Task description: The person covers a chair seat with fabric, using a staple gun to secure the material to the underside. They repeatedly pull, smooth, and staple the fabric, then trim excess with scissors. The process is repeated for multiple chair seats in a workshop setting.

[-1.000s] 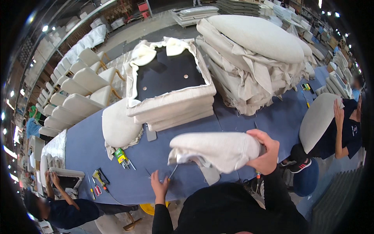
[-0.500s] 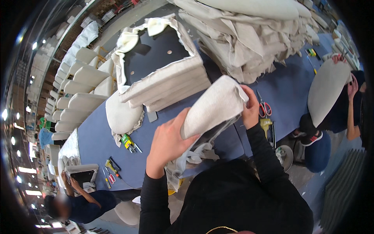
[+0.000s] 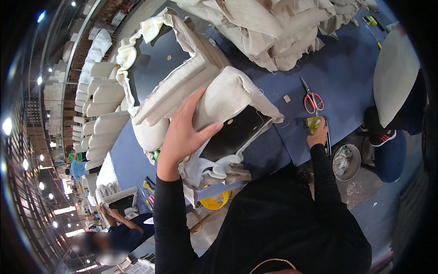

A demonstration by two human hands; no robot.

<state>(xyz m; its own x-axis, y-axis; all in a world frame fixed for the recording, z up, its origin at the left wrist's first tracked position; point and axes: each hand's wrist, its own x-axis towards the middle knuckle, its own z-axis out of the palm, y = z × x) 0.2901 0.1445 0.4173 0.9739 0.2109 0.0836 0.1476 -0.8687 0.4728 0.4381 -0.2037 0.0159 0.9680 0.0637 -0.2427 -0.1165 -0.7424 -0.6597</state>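
Note:
A beige fabric-covered chair cushion leans on the blue table, its black underside tilted towards me and its fabric edge loose. My left hand holds it from the left, fingers over the fabric and thumb across the edge. At the right, my right hand is closed round a yellow-green staple gun lying near the table edge; part of the tool is hidden under the fingers. Red-handled scissors lie just beyond that hand. White padding and loose cloth hang below the cushion.
Stacked cushions stand behind my left hand. A large heap of beige covers fills the far side. A yellow bucket and a scrap bin stand below the table edge. Co-workers handle a panel at left and a beige cushion at right.
My right hand has let go of the cushion and moved right onto the staple gun. The cushion has come down to the table, its black underside now showing, with my left hand still on it.

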